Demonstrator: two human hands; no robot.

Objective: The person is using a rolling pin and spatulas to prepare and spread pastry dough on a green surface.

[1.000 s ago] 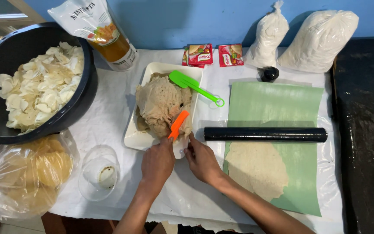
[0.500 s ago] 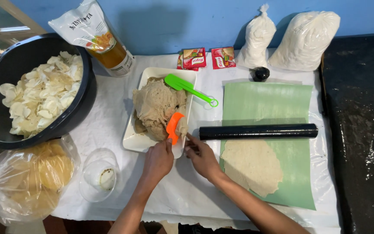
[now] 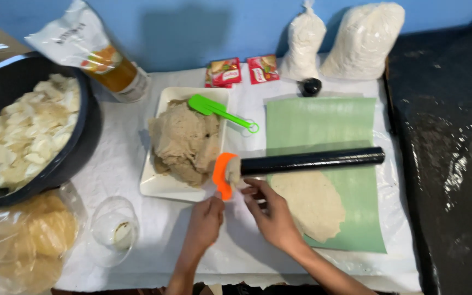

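Single head-worn camera, looking steeply down and forward over the white-covered table (image 3: 121, 158), toward the blue wall (image 3: 192, 33). Sitting close: forearms are entering at the bottom edge, the big black bowl (image 3: 86, 142) is getting cropped at left. No second view.

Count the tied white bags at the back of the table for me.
2: a smaller white bag left of a bigger white bag, both against the blue wall. Nothing seems to hide a third.

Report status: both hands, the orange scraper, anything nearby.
Left hand grips orange scraper, dough on its blade. Right hand open beside it. Black rolling pin close ahead.
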